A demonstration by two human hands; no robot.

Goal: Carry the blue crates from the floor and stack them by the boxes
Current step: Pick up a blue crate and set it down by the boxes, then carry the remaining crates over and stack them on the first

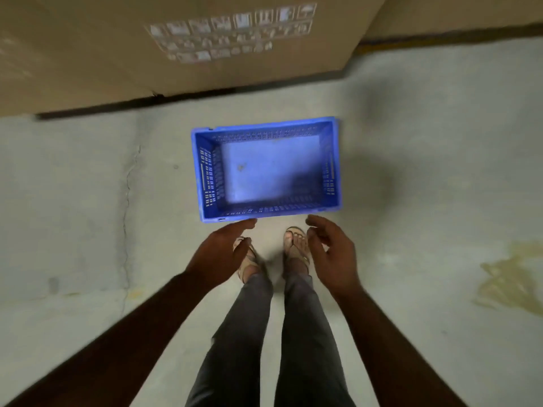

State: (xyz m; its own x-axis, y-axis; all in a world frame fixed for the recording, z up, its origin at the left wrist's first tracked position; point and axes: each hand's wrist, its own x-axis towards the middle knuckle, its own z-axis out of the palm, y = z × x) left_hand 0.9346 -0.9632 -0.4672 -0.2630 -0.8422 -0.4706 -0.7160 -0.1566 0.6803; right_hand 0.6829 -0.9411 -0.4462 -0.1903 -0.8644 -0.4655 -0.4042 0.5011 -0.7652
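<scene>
One blue crate (266,168) with perforated walls sits upright on the concrete floor, mouth up and nothing inside. It lies just in front of a big cardboard box (176,45). My left hand (219,251) hovers near the crate's near-left corner, fingers loosely extended, holding nothing. My right hand (330,251) hangs just short of the near-right rim, fingers relaxed and slightly curled, also holding nothing. Neither hand touches the crate.
My two sandalled feet (270,251) stand close behind the crate. A crack (127,183) runs down the floor at left. A yellowish stain (511,277) marks the floor at right. The cardboard box fills the far side.
</scene>
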